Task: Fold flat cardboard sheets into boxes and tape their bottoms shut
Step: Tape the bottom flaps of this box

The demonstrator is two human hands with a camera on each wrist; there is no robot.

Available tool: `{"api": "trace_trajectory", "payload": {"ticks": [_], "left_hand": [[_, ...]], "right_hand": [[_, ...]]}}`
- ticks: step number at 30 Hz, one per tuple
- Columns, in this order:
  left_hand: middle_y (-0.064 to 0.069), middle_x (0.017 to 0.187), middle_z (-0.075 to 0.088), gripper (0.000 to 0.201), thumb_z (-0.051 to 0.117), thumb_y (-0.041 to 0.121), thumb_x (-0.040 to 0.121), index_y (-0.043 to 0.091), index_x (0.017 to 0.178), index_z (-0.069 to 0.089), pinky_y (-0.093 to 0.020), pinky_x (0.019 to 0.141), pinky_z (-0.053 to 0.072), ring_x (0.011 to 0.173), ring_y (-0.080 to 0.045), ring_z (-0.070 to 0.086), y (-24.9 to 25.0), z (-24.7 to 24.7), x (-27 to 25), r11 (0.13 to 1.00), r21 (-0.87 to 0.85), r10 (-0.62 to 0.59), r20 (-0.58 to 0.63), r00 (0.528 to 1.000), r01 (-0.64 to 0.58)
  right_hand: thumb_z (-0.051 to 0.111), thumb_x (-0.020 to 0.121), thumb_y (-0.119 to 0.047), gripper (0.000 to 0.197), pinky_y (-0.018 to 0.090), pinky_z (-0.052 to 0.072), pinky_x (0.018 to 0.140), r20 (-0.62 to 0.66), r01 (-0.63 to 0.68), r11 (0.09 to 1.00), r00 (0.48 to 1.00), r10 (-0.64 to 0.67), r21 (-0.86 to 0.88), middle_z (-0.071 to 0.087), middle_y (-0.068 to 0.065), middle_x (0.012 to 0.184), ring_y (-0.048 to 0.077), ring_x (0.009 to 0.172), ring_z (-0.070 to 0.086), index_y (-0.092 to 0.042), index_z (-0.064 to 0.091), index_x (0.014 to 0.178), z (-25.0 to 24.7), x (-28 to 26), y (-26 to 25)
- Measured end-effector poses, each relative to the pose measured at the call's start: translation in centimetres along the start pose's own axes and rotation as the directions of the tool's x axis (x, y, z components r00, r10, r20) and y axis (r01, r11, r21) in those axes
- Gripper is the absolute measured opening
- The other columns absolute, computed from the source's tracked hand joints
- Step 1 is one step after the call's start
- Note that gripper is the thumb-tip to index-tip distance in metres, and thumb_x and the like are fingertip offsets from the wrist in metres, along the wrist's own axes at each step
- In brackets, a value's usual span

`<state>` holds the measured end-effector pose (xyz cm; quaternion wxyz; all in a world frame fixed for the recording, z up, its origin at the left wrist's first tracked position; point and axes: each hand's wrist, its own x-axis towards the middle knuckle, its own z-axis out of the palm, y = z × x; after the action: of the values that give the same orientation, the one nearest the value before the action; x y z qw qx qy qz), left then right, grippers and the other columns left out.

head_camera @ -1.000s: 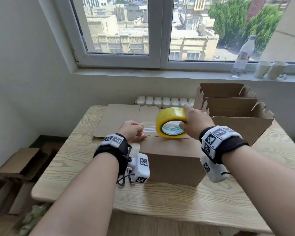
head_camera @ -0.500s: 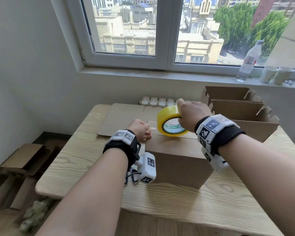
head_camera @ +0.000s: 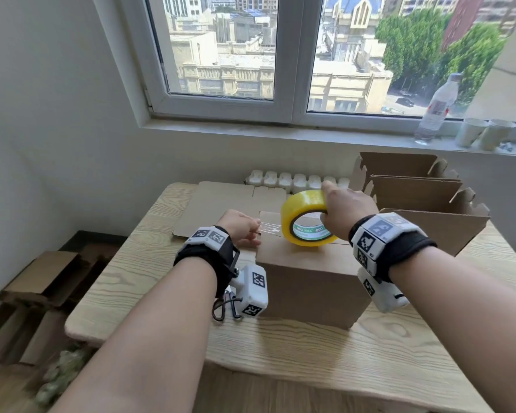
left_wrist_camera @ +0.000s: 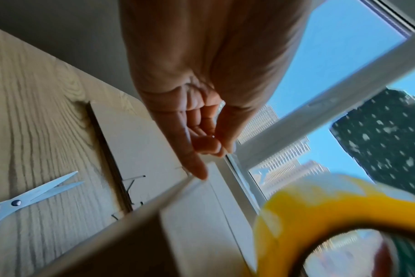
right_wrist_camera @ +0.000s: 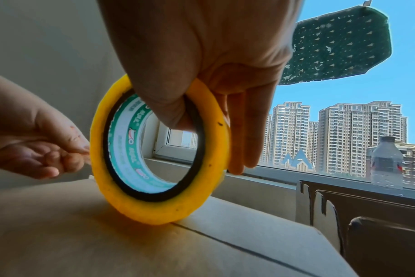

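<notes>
A folded cardboard box (head_camera: pixel 307 281) stands on the wooden table (head_camera: pixel 325 350) with its closed flaps up, the seam (right_wrist_camera: pixel 237 245) running along the top. My right hand (head_camera: pixel 344 211) grips a yellow tape roll (head_camera: pixel 306 222) (right_wrist_camera: pixel 159 155), thumb through the core, and the roll stands on edge on the box top. A clear strip of tape (head_camera: pixel 270 227) stretches left from the roll. My left hand (head_camera: pixel 240 228) (left_wrist_camera: pixel 209 135) pinches the strip's free end at the box's left top edge.
A flat cardboard sheet (head_camera: pixel 221 204) lies behind the box. Three open boxes (head_camera: pixel 423 201) stand at the back right. Scissors (left_wrist_camera: pixel 24 200) lie on the table left of the box. A bottle (head_camera: pixel 437 107) and paper cups (head_camera: pixel 483 134) stand on the windowsill. Cardboard scraps (head_camera: pixel 39 281) sit on the floor at left.
The roll has stayed on the box top while the tape strip between it and my left hand has grown a little longer. The head camera has shifted closer and left.
</notes>
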<state>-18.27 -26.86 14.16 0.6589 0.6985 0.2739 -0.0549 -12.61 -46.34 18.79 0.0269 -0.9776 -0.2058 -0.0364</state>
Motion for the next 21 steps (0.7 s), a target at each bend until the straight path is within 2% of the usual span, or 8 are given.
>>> {"api": "trace_trajectory", "payload": {"ticks": [5,12,18,21], "left_hand": [[-0.011,0.075,0.054,0.011,0.056,0.005,0.095,-0.006,0.093,0.058,-0.027,0.052,0.058,0.063,-0.016,0.054,-0.2,-4.0,0.6,0.999,-0.037,-0.007,-0.067,0.998,0.005],[-0.010,0.070,0.050,0.022,0.052,0.004,0.097,0.001,0.076,0.052,-0.023,0.048,0.055,0.061,-0.016,0.050,-2.6,-2.7,1.9,0.996,-0.081,-0.031,-0.074,0.997,0.025],[-0.011,0.068,0.048,0.026,0.051,0.003,0.097,0.001,0.071,0.051,-0.023,0.047,0.054,0.058,-0.015,0.047,-4.5,-0.9,3.4,0.985,-0.161,-0.069,-0.079,0.994,0.055],[-0.011,0.066,0.049,0.027,0.052,0.005,0.097,0.001,0.070,0.050,-0.020,0.041,0.051,0.047,-0.013,0.049,-5.3,0.3,3.8,0.980,-0.189,-0.076,-0.045,0.996,0.066]], "right_hand": [[0.047,0.089,-0.010,0.015,0.032,0.036,0.065,-0.002,0.044,0.997,0.999,-0.044,-0.058,0.047,0.002,0.080,0.027,0.073,0.046,-0.017,0.033,0.093,-0.4,0.1,-0.8],[0.048,0.089,-0.012,0.018,0.033,0.036,0.066,0.015,0.060,0.992,0.998,-0.059,-0.114,0.046,0.002,0.080,0.027,0.074,0.044,-0.016,0.032,0.094,-0.7,0.3,-1.7],[0.049,0.089,-0.013,0.017,0.032,0.036,0.064,0.019,0.069,0.985,0.998,-0.066,-0.160,0.044,0.001,0.075,0.028,0.071,0.045,-0.015,0.033,0.093,-0.7,0.5,-2.2],[0.049,0.090,-0.012,0.017,0.033,0.036,0.064,0.023,0.074,0.982,0.997,-0.071,-0.172,0.043,0.001,0.074,0.027,0.072,0.046,-0.015,0.033,0.093,-0.7,0.5,-2.4]]}}
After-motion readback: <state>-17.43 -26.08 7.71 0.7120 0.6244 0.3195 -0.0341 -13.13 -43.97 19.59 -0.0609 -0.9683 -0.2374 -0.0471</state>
